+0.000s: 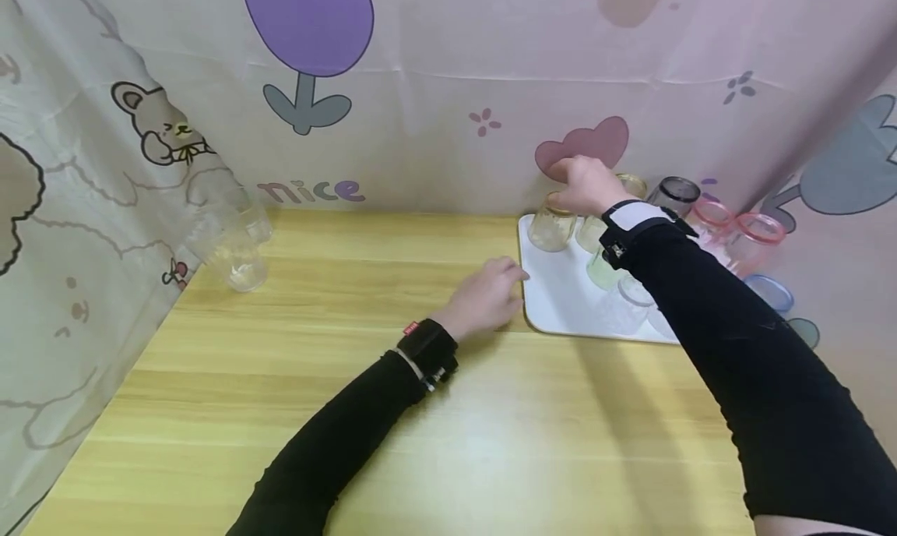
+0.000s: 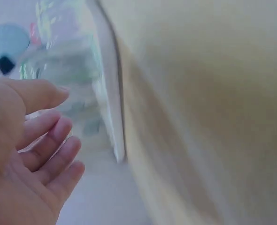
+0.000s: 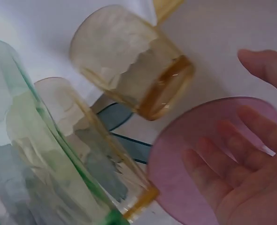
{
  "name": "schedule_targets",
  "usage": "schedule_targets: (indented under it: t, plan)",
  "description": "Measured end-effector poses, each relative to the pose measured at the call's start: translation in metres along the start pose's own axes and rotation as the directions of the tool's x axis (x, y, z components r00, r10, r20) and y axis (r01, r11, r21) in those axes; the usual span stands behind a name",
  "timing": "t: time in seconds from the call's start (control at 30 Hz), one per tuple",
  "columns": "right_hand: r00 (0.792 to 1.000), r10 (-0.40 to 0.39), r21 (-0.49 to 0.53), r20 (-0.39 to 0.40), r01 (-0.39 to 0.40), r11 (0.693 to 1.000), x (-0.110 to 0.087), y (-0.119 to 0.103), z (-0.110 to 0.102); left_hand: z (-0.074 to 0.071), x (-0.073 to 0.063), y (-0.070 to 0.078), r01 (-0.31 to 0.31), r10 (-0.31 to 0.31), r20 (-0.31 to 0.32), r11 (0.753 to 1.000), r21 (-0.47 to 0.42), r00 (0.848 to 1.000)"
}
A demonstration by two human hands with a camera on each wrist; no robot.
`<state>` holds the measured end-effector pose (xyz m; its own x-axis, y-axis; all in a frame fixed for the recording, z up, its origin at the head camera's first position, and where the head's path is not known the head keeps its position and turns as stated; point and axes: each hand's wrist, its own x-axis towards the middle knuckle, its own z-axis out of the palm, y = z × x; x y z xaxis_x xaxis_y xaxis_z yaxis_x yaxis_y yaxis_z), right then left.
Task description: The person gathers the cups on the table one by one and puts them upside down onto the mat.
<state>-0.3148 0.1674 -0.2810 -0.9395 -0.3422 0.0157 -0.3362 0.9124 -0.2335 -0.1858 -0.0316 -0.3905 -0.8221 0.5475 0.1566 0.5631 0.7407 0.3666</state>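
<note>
At the tray's back left corner, an amber-tinted glass [image 1: 551, 226] stands under my right hand [image 1: 585, 184]. In the right wrist view, the fingers [image 3: 251, 159] are spread and bare, a small gap away from that glass. A second amber glass [image 3: 77, 131] and a green glass [image 3: 40, 126] stand beside it. My left hand [image 1: 487, 296] hovers at the left edge of the white tray [image 1: 554, 294], its fingers loosely bent. The left wrist view shows nothing between the left fingers and thumb [image 2: 44, 96]; the picture there is blurred.
More glasses crowd the tray: a dark one [image 1: 676, 193], a pink one [image 1: 757, 236], a blue one [image 1: 769, 293] and a clear one [image 1: 624, 306]. Several clear glasses [image 1: 241, 263] sit at the table's far left. A printed curtain [image 1: 434, 131] hangs behind the wooden table [image 1: 336, 287].
</note>
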Motion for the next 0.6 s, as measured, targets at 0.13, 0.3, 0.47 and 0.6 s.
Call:
schedule_targets:
  t: [0.13,0.3,0.47,0.6]
  plan:
    - [0.999,-0.03,0.03,-0.036,0.032,0.999,-0.011,-0.007,-0.009,-0.022,-0.006,-0.021,0.089,-0.093,-0.071,0.995,-0.049,0.993]
    - [0.993,-0.056,0.072,-0.1,0.063,0.995,-0.034,-0.017,-0.012,-0.049,-0.022,-0.047,0.18,-0.198,-0.15,0.976,-0.126,0.969]
    - [0.98,-0.079,0.107,-0.182,0.1,0.989,-0.062,-0.031,-0.012,-0.076,-0.042,-0.073,0.27,-0.302,-0.217,0.949,-0.163,0.928]
    - [0.969,-0.078,0.12,-0.235,0.109,0.987,-0.083,-0.04,-0.009,-0.095,-0.061,-0.092,0.311,-0.359,-0.288,0.929,-0.201,0.888]
